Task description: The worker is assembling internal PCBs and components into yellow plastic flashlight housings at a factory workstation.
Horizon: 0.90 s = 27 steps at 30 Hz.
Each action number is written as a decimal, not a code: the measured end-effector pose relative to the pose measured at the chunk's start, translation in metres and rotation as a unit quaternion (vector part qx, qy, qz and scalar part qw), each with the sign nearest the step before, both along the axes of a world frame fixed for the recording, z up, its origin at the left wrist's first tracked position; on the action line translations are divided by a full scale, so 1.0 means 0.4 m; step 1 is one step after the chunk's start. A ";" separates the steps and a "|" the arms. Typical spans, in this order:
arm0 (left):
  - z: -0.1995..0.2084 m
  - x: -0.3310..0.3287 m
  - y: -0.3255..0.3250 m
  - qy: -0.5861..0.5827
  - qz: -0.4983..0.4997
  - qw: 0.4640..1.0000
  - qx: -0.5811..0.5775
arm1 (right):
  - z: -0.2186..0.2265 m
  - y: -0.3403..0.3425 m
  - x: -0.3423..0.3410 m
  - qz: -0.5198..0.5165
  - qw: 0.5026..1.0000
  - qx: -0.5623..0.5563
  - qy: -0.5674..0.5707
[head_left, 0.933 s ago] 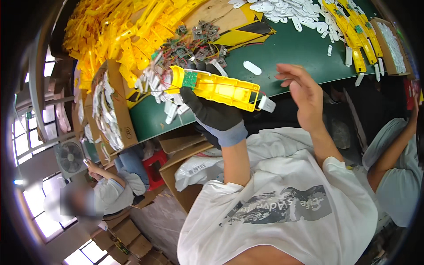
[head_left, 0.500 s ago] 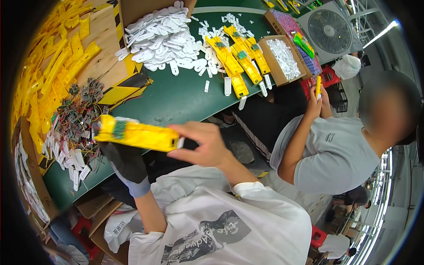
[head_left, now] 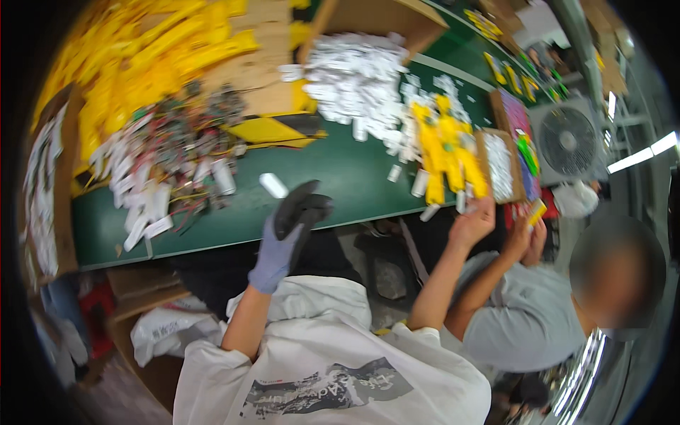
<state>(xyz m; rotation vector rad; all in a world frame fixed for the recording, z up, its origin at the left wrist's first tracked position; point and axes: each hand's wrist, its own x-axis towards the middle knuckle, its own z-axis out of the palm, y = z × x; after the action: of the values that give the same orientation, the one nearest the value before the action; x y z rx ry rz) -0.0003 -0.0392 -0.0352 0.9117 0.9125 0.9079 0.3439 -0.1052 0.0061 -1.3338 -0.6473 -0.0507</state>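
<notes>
My left hand [head_left: 297,216], in a grey-and-black work glove, hovers over the table's front edge with its fingers stretched out and nothing in them. Just beyond its fingertips lies a single white plastic piece [head_left: 273,185]. Bare and reaching far right, my right hand [head_left: 473,222] has its fingers closed at the near end of a yellow plastic housing [head_left: 477,176]. That housing lies beside several other yellow housings [head_left: 433,157] with white tabs at their near ends. Motion blurs the fingertips, and they cover the held end.
Wired circuit boards [head_left: 195,134] lie heaped at left, before piled yellow shells [head_left: 152,53]. White pieces [head_left: 358,74] spill from a cardboard box [head_left: 418,25]. At right are a box of small white parts [head_left: 500,166], a fan [head_left: 567,140] and a seated co-worker [head_left: 517,315] holding a yellow part.
My right hand has carried the yellow housing from in front of me to the group at the right. My left hand is now apart from it. The view has shifted.
</notes>
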 end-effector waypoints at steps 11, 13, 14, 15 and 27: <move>0.302 -0.183 0.338 0.257 0.089 0.856 0.440 | -0.120 -0.010 0.177 -0.072 0.965 -0.238 -0.083; 0.333 -0.193 0.474 0.350 0.162 0.796 0.466 | -0.110 0.002 0.155 -0.094 0.947 -0.289 -0.101; 0.335 -0.200 0.541 0.435 0.140 0.756 0.468 | -0.110 0.005 0.158 -0.085 0.947 -0.293 -0.100; 0.317 -0.190 0.605 0.497 0.132 0.710 0.481 | -0.108 0.005 0.158 -0.080 0.946 -0.298 -0.101; 0.305 -0.198 0.719 0.361 0.163 0.778 0.487 | 0.037 0.064 -0.401 0.150 0.952 -0.213 -0.162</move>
<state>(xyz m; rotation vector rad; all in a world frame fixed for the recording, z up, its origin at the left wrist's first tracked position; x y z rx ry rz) -0.0795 0.2483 0.0869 2.1549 1.2798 1.4042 0.1833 -0.0795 0.0209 -1.6418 -1.1850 0.1278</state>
